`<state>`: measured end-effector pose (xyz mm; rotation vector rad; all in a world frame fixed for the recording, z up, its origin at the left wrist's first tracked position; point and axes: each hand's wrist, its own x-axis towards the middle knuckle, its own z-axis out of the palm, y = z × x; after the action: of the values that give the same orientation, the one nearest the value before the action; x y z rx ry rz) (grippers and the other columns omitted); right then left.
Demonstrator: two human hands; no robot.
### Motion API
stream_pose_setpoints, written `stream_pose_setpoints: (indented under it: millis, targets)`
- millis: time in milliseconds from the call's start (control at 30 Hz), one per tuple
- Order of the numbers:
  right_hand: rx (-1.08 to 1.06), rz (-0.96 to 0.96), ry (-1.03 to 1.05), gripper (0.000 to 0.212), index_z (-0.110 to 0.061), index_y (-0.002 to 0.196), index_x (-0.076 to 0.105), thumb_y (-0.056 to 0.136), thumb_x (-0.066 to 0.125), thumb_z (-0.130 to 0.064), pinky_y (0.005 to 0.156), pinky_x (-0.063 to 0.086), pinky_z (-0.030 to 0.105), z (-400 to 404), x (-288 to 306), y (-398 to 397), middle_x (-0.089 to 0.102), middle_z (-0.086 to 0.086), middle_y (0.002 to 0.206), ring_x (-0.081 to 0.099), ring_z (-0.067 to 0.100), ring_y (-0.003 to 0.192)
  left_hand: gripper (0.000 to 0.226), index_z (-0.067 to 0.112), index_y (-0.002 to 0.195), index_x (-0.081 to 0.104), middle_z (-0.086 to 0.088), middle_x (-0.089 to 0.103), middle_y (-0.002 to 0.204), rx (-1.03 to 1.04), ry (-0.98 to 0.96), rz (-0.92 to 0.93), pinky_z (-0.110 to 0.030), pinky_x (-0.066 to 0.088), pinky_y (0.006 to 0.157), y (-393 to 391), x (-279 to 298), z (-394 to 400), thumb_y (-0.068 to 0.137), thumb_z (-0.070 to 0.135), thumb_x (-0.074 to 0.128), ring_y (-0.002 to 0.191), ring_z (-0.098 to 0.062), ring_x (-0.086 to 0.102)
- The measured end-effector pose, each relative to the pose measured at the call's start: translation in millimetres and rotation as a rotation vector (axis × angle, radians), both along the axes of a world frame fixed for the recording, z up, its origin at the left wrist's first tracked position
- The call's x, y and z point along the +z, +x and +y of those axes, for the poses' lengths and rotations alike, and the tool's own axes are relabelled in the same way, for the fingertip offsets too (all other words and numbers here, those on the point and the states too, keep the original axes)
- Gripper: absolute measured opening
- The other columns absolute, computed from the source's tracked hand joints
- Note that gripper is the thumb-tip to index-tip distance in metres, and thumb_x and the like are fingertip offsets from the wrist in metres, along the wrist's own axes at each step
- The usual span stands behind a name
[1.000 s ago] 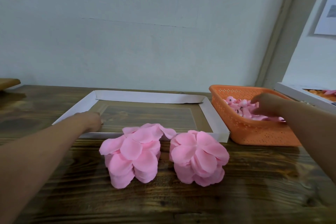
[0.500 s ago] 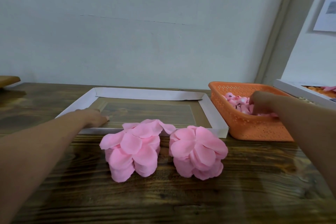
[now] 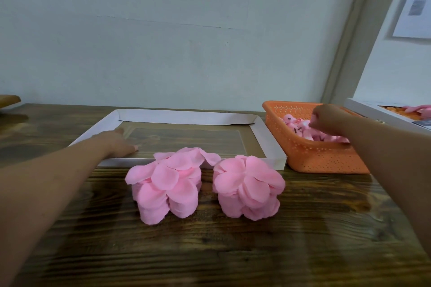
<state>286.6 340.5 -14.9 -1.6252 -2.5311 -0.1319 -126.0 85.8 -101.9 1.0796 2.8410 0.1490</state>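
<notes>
Two pink petal flowers stand on the wooden table: the left flower (image 3: 166,184) and the right flower (image 3: 248,190), side by side in front of a flat white-edged frame (image 3: 186,117). My left hand (image 3: 115,143) lies flat on the frame's near left corner, fingers straight. My right hand (image 3: 326,119) reaches into an orange basket (image 3: 321,158) of pink pieces (image 3: 300,127), its curled fingers pinching a small pink piece at the fingertips.
A white tray (image 3: 382,114) with orange and pink pieces sits at the far right behind the basket. A wooden object (image 3: 8,100) shows at the left edge. A pale wall rises close behind the table.
My right hand has risen a little out of the basket's pile with a pink piece at its fingertips. My left hand slid slightly forward onto the frame's inner edge.
</notes>
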Motion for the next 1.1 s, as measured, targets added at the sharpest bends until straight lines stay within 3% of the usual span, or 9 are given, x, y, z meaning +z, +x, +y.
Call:
stream_pose_setpoints:
  millis: [233,333,433,533,633,733,867,933,1100]
  targets:
    - [-0.019,0.687,-0.047,0.011,0.003,0.091,0.055,0.089,0.049,-0.005,0.066,0.055,0.048,7.5,6.9,9.2,0.061,0.025,0.079,0.065,0.04,0.069,0.085,0.018,0.147,0.023,-0.006,0.055,0.133,-0.013,0.001,0.075,-0.043,0.04,0.103,-0.6,4.1,-9.5,0.081,0.062,0.054,0.124,-0.03,0.047]
    - [-0.044,0.841,-0.088,0.012,0.003,0.095,0.057,0.088,0.05,-0.004,0.059,0.055,0.043,5.8,10.0,14.5,0.06,0.02,0.073,0.062,0.032,0.059,0.069,0.013,0.142,0.036,-0.012,0.057,0.13,-0.048,0.103,0.22,-0.043,0.043,0.099,13.8,20.2,-11.2,0.089,0.056,0.048,0.122,-0.032,0.049]
    - [-0.015,0.97,-0.095,0.01,-0.005,0.081,0.055,0.09,0.051,-0.004,0.041,0.052,0.026,1.8,13.8,12.9,0.056,0.013,0.064,0.058,0.016,0.038,0.047,0.006,0.096,0.063,-0.015,0.067,0.104,-0.146,0.249,0.196,-0.035,0.049,0.082,54.7,45.9,1.8,0.094,0.049,0.046,0.09,-0.028,0.059]
    - [0.062,1.017,-0.07,0.021,-0.011,0.069,0.052,0.088,0.051,-0.005,0.032,0.044,0.017,-7.7,18.5,3.7,0.057,0.009,0.061,0.053,0.007,0.031,0.058,0.009,0.083,0.063,-0.007,0.071,0.094,-0.155,0.115,-0.237,-0.03,0.046,0.068,96.9,60.4,14.3,0.086,0.065,0.049,0.074,-0.021,0.058]
    - [0.121,1.012,-0.083,0.015,-0.01,0.074,0.055,0.088,0.052,-0.006,0.042,0.046,0.022,-20.0,22.7,-0.5,0.059,0.007,0.064,0.058,0.013,0.041,0.064,0.013,0.11,0.063,-0.004,0.065,0.113,-0.202,-0.035,-0.535,-0.036,0.049,0.09,118.1,61.0,20.5,0.079,0.069,0.055,0.099,-0.022,0.06]
    - [0.154,1.004,-0.095,0.008,-0.005,0.082,0.058,0.089,0.053,-0.006,0.053,0.049,0.03,-29.1,23.9,2.4,0.061,0.008,0.067,0.059,0.023,0.054,0.062,0.012,0.118,0.062,-0.007,0.061,0.119,-0.212,-0.049,-0.563,-0.038,0.046,0.098,127.5,59.8,22.1,0.08,0.062,0.061,0.107,-0.025,0.057]
    - [0.133,0.991,-0.096,0.01,-0.001,0.081,0.059,0.089,0.055,-0.006,0.057,0.05,0.033,-35.8,22.3,9.8,0.061,0.012,0.068,0.058,0.024,0.055,0.02,0.008,0.086,0.067,-0.005,0.061,0.078,-0.178,0.116,-0.702,-0.025,0.043,0.056,130.1,58.8,23.6,0.085,0.028,0.071,0.064,-0.017,0.052]
    - [0.116,0.988,-0.097,0.012,-0.004,0.078,0.059,0.089,0.056,-0.006,0.058,0.051,0.033,-36.0,21.2,11.3,0.062,0.014,0.07,0.059,0.024,0.056,0.01,0.009,0.087,0.066,-0.005,0.057,0.071,-0.156,0.19,-0.707,-0.021,0.032,0.046,128.8,59.3,21.4,0.086,0.019,0.07,0.052,-0.015,0.04]
    - [0.128,0.983,-0.098,0.01,-0.004,0.078,0.061,0.087,0.058,-0.005,0.059,0.054,0.035,-32.9,12.3,8.5,0.063,0.011,0.065,0.061,0.023,0.055,0.009,0.012,0.077,0.067,-0.008,0.063,0.079,-0.215,0.309,-0.633,-0.024,0.037,0.049,127.3,66.7,16.7,0.086,0.014,0.069,0.055,-0.022,0.044]
